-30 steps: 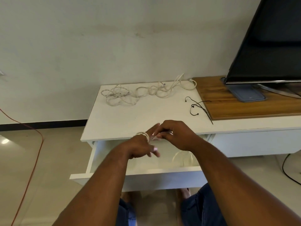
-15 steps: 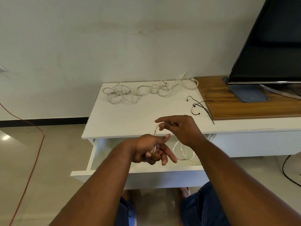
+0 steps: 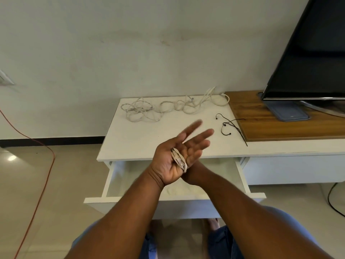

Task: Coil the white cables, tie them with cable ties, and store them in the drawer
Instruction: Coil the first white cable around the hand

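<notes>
White drawer (image 3: 108, 181) stood open beneath the left hand (image 3: 179, 156), which lay palm up with fingers straight, a small coil (image 3: 178, 159) looped round them. The right hand (image 3: 189, 175) sat mostly hidden behind it, so its grip could not be told. To wind well, each turn probably needed to lie snug beside the last, with the fingers spread for tension. Beyond the hand, loose cables (image 3: 141, 113) lay on the surface (image 3: 130, 143), with black ties (image 3: 231, 126) to its right.

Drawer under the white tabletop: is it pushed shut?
No, the drawer is pulled well out from beneath the white tabletop, with its inside showing.
</notes>
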